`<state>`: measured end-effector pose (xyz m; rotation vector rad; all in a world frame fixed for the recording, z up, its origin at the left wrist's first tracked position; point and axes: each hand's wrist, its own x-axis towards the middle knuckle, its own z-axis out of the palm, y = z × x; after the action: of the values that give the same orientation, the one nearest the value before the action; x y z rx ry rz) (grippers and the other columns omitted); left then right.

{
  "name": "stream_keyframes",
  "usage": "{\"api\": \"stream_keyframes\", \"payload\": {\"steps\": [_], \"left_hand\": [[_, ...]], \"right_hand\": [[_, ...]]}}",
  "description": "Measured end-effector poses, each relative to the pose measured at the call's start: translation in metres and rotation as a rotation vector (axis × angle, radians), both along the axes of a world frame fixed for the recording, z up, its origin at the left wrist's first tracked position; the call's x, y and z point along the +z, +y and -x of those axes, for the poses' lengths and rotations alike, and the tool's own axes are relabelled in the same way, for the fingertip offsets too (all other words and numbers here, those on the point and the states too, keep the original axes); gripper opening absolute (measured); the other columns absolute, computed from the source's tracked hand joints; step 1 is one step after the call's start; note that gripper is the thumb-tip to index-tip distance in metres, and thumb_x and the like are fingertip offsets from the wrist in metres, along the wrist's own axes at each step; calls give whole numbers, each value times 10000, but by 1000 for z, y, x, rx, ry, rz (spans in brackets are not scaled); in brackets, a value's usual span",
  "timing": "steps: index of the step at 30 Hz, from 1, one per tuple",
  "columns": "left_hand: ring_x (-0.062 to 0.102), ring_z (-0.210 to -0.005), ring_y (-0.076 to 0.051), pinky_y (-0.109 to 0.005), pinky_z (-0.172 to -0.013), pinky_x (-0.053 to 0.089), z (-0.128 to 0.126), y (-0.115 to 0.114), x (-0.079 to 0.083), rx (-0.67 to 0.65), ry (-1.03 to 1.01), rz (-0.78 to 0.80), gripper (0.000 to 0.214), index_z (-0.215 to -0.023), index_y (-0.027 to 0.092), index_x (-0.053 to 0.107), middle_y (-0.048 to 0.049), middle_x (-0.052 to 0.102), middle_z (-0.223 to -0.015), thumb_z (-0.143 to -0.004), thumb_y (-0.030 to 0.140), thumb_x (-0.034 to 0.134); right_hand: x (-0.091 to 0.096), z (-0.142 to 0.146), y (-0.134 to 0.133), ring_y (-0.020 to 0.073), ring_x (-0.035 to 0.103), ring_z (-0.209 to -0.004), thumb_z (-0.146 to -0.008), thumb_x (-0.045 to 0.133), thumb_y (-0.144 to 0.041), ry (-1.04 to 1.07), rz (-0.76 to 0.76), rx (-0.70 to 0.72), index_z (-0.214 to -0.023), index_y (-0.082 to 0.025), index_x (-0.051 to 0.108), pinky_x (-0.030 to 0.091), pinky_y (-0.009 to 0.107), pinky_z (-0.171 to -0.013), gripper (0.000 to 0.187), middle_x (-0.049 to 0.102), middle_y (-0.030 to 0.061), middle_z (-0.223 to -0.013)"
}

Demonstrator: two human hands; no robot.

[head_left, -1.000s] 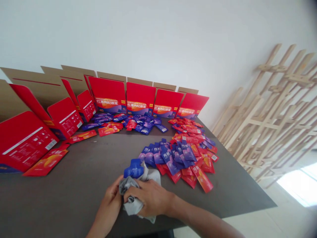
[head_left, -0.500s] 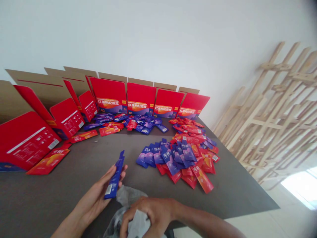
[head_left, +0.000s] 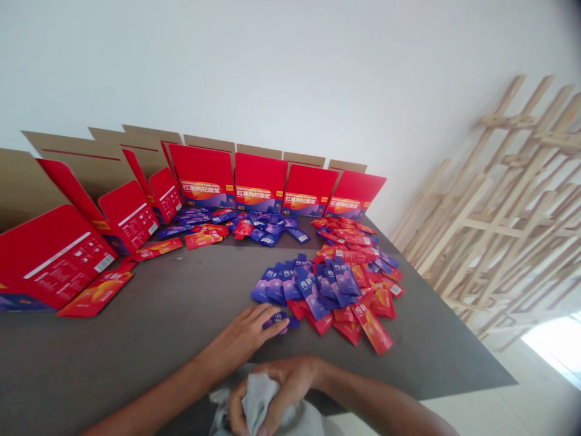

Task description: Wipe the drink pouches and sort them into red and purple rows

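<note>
Left hand (head_left: 247,332) fingers close on a blue pouch (head_left: 278,316) at the counter (head_left: 190,303), just beside a heap of blue and red pouches (head_left: 313,293); right hand (head_left: 293,374) fingers clamp a crumpled gray cloth (head_left: 259,396). Open red cartons (head_left: 259,175) line the back.

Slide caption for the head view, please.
Left hand over a blue-purple pouch, right hand gripping a gray cloth.

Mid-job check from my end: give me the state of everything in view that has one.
Left hand: over a blue pouch, grip unclear
Blue pouch: partly covered by that hand
Right hand: closed on the cloth
Cloth: crumpled
Near blue pouches: overlapping, fanned out
Near red pouches: loosely heaped
Red boxes: open, flaps raised
Wooden frames: standing close together
</note>
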<state>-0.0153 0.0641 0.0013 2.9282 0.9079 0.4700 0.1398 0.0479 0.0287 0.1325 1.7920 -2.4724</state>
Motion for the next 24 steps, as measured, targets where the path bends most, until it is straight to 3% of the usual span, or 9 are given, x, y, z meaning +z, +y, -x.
{"api": "stream_keyframes", "payload": {"steps": [3,6,8,12,15,18,24], "left_hand": [[450,-1483,-319,-532,-1204,415,2,7,3,-11,-76,-42,580,-1490,345,576,-100,583,-1541,-946,201,719],[463,-1457,-300,-526,-1239,351,30,21,15,73,-119,-29,533,-1538,332,524,-86,595,-1535,-1017,376,625],[497,-1414,-276,-489,-1228,359,66,40,24,233,-121,-18,470,-1533,297,532,-82,627,-1494,-1073,373,475],[488,-1404,-353,-520,-1208,361,150,99,28,711,28,43,589,-1531,117,503,-190,577,-1506,-1021,387,385],[482,-1399,-432,-567,-1167,375,189,144,27,845,71,79,653,-1499,26,511,-270,556,-1489,-977,402,393],[459,-1437,-448,-567,-1165,372,193,181,25,850,98,124,735,-1544,45,465,-267,534,-1536,-940,462,495],[477,-1455,-439,-599,-1197,335,163,227,28,877,52,197,697,-1553,60,456,-283,541,-1536,-958,392,598]], "right_hand": [[-1,-4,2,90,569,-650,-447,1052,-345,20,16,-38,-787,-178,638,502,198,-686,561,637,-72,-737],[1,-7,2,87,567,-643,-495,1042,-364,61,23,-52,-791,-184,634,495,189,-663,535,634,-67,-745],[4,-8,2,85,566,-644,-504,1041,-360,70,27,-52,-783,-180,634,490,183,-654,525,627,-63,-745],[6,-11,0,84,561,-641,-466,1042,-353,14,70,-83,-778,-174,640,480,182,-635,539,633,-60,-738],[-2,-13,-1,91,570,-636,-435,1017,-377,-33,139,-165,-746,-169,637,459,195,-604,533,653,-45,-739],[-14,-16,0,84,527,-562,-482,945,-407,-17,241,-280,-746,-172,619,406,208,-553,480,637,-40,-701],[-21,-18,7,80,464,-519,-533,815,-338,22,302,-405,-791,-195,587,378,223,-559,372,574,-53,-656]]}}
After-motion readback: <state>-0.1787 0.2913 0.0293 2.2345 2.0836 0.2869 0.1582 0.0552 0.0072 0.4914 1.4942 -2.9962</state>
